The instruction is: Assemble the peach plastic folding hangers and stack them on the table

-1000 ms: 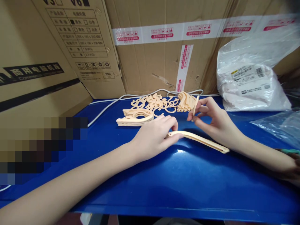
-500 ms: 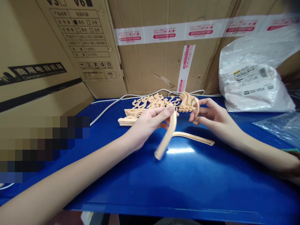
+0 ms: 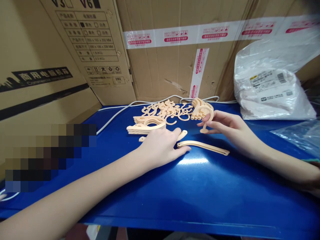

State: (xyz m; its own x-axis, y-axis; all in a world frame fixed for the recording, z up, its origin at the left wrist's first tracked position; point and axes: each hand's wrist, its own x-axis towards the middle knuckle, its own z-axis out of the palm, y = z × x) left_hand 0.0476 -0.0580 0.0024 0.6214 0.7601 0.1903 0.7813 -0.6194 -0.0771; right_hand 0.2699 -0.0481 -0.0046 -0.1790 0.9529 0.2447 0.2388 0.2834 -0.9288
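Observation:
My right hand (image 3: 222, 125) pinches a beige plastic hanger hook (image 3: 212, 115) between thumb and fingers, its round flat base hanging down. Over a curved beige hanger arm (image 3: 183, 135) on the blue table rests my left hand (image 3: 163, 145), thumb stretched out to the side and away from the arm. Its palm covers the middle of that piece, so only the two ends show. Just right of the left thumb lies another hanger arm (image 3: 203, 146). Behind the left hand is a stack of hanger arms (image 3: 145, 126).
Loose hooks (image 3: 167, 108) are heaped at the back of the table (image 3: 200, 196). A bundle of curved arms (image 3: 196, 113) lies behind the right hand. Cardboard boxes (image 3: 160, 70) wall the back and left. A plastic bag (image 3: 272, 86) sits at the back right, near a white cable (image 3: 117, 115).
My left hand has lowered the hanger arm to the table and loosened its fingers. My right hand still holds the hook, now turned so its base points down.

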